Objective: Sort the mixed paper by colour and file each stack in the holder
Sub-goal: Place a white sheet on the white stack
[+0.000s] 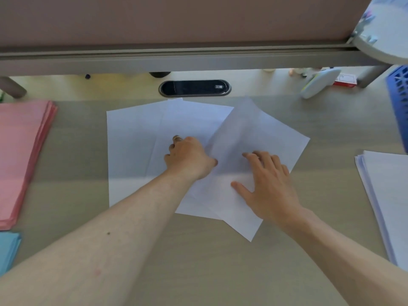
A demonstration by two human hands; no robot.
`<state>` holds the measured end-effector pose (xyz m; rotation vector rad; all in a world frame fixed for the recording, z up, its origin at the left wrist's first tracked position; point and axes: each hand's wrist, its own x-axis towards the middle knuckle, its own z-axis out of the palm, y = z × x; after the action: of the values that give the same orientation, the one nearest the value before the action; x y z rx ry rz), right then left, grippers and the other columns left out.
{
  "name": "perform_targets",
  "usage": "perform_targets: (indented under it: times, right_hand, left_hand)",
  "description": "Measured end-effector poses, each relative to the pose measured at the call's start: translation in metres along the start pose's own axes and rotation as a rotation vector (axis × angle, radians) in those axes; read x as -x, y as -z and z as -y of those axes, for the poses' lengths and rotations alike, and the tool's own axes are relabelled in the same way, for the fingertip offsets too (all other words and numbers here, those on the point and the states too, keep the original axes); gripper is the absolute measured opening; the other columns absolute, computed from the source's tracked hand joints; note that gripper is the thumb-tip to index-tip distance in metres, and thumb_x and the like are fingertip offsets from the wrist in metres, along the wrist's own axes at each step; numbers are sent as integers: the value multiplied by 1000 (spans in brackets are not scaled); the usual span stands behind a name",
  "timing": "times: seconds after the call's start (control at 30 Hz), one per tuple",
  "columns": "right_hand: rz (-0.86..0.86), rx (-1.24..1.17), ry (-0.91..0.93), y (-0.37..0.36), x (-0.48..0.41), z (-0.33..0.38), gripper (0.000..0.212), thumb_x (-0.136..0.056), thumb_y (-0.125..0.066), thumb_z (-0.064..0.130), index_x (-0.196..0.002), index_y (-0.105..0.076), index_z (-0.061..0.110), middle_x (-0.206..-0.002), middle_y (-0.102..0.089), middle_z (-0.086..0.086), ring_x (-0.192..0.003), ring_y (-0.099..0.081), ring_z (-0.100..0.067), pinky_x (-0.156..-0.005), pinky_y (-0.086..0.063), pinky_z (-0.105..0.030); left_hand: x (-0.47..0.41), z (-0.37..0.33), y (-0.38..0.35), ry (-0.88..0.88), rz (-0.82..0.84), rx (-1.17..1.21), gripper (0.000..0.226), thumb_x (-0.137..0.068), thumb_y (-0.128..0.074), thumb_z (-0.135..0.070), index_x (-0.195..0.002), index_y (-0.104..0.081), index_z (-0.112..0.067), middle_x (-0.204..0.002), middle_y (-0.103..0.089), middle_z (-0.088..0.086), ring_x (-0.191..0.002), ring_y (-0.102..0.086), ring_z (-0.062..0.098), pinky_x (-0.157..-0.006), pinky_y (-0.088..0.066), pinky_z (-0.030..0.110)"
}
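Several loose white sheets (132,140) lie fanned out in the middle of the desk. My left hand (187,155) sits on them with curled fingers, its thumb on the edge of the top tilted white sheet (254,129), pinching it. My right hand (267,186) lies flat on that tilted sheet with fingers spread. A pink stack (22,151) is at the left edge, with a blue stack (8,248) below it. A white stack (388,206) sits at the right edge. Part of a blue perforated holder (399,102) shows at the far right.
A dark oval cable port (194,87) is set in the desk just behind the sheets. A white and green device (318,82) and a red box (345,80) lie at the back right under a partition panel (176,56).
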<state>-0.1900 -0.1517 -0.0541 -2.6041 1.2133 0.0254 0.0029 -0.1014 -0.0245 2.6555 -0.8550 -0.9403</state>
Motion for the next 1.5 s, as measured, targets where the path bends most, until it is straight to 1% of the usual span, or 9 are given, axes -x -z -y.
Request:
perform_targets:
  times: [0.1, 0.23, 0.57, 0.7, 0.77, 0.9, 1.13, 1.37, 1.5]
  right_hand:
    - [5, -37, 5, -2, 0, 0, 73, -85, -62, 56, -147, -37, 26, -142, -42, 3, -128, -39, -23, -103, -36, -37]
    - [-49, -114, 26, 4, -4, 11, 73, -87, -65, 51, -148, -35, 27, -146, -40, 5, -135, -36, -21, -110, -31, -37]
    - [41, -16, 28, -8, -12, 52, 82, -89, -56, 62, -154, -24, 24, -155, -29, 2, -144, -24, -23, -115, -26, -37]
    - [16, -21, 17, -14, -6, 52, 78, -89, -55, 61, -152, -28, 24, -155, -30, 1, -145, -25, -22, -115, -23, -37]
    - [10, -23, 9, -16, -2, 53, 76, -89, -54, 61, -151, -29, 24, -156, -29, 0, -145, -24, -22, -116, -22, -36]
    - [19, -35, 9, -16, 2, 54, 76, -89, -55, 60, -151, -29, 25, -156, -29, -1, -146, -24, -21, -118, -21, -36]
    - [42, -219, 76, -3, -6, 76, 80, -88, -68, 46, -152, -28, 21, -154, -29, -1, -144, -28, -22, -115, -30, -34]
    - [216, -675, -380, 20, -50, 139, 91, -86, -72, 50, -154, -26, 11, -143, -43, -4, -128, -48, -24, -93, -43, -32]
    - [334, -841, -534, 23, -68, 149, 53, -82, -80, 43, -111, -56, 6, -104, -60, -4, -95, -63, -27, -78, -50, -35]
  left_hand:
    - [7, 1, 5, -95, 37, 308, 40, -80, -82, -33, -100, -52, -16, -95, -58, -2, -81, -58, 16, -59, -43, 27]
    - [22, 32, 22, -192, -133, 368, 23, -88, -75, -26, -100, -58, -19, -88, -61, -11, -78, -59, 11, -58, -38, 16]
    - [24, 99, 25, -20, -226, 131, 65, -85, -79, -41, -130, -41, -13, -127, -36, 3, -104, -55, 28, -83, -49, 40]
    - [12, 94, 29, 137, -146, 254, 67, -76, -85, -40, -121, -48, -8, -123, -49, 9, -101, -60, 31, -70, -47, 35]
    - [5, 91, 34, 176, -77, 376, 60, -71, -86, -39, -114, -59, -7, -112, -65, 8, -92, -66, 28, -59, -46, 31]
    - [2, 86, 38, 185, -5, 562, 33, -80, -83, -27, -105, -68, -11, -101, -71, 6, -93, -69, 30, -83, -59, 40]
    - [33, 127, 53, 46, -260, 565, 13, -99, -57, -27, -101, -67, -19, -97, -72, -3, -90, -68, 22, -72, -52, 34]
    - [26, 178, 57, 188, -251, 271, 52, -89, -71, -44, -122, -52, -7, -127, -55, 9, -115, -53, 27, -80, -41, 35]
    - [20, 173, 64, 240, -172, 329, 74, -63, -71, -63, -111, -64, -6, -110, -67, 11, -102, -65, 27, -72, -52, 35]
